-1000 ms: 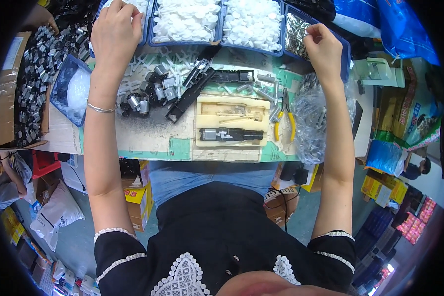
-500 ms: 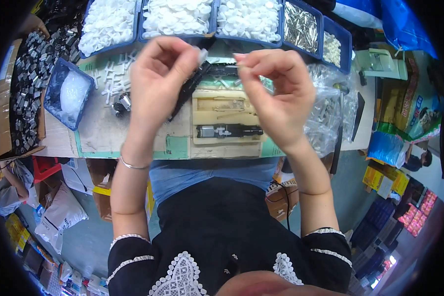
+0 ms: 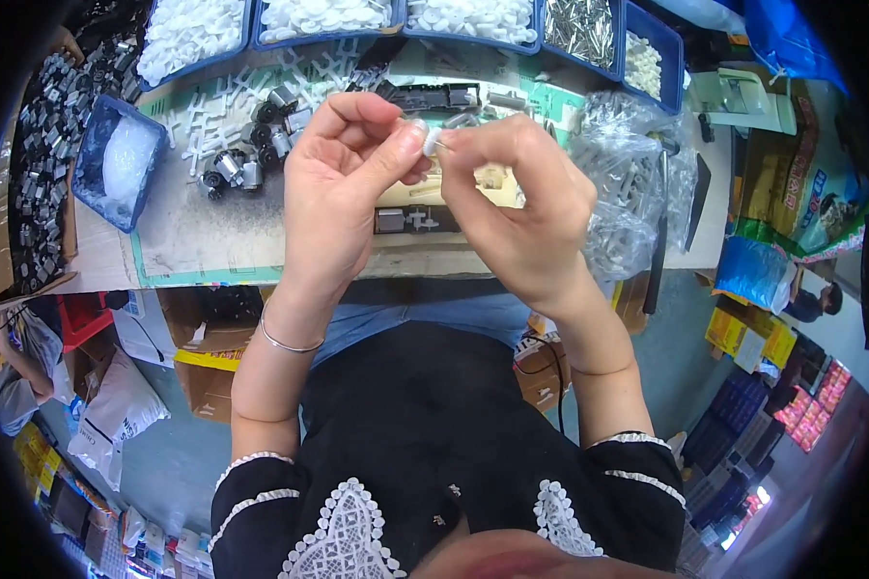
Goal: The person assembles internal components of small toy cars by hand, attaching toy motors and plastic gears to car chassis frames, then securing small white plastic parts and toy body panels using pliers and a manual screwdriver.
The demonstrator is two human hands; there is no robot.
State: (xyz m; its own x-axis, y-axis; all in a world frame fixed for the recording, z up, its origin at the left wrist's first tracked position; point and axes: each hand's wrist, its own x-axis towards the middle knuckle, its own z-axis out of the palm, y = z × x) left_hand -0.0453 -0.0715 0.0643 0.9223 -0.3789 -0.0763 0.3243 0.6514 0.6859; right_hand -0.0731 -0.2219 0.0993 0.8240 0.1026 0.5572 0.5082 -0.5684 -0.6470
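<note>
My left hand (image 3: 343,183) and my right hand (image 3: 521,207) meet above the workbench, fingertips pinched together on a small white plastic part (image 3: 433,143). Behind the hands lies a beige wooden jig (image 3: 488,179) with a dark strip (image 3: 410,220) in it. A cluster of small grey motors (image 3: 246,159) sits left of my left hand on the green mat (image 3: 179,232).
Blue bins of white parts (image 3: 188,34) line the far edge; one bin (image 3: 579,24) holds metal pins. A blue tray (image 3: 116,164) stands at the left beside dark parts (image 3: 39,183). Clear plastic bags (image 3: 628,183) lie right. Cardboard boxes (image 3: 198,376) stand under the bench.
Both hands came back from the far bins and drew together in front of me. They now pinch a small white part between them, closer than half a second ago.
</note>
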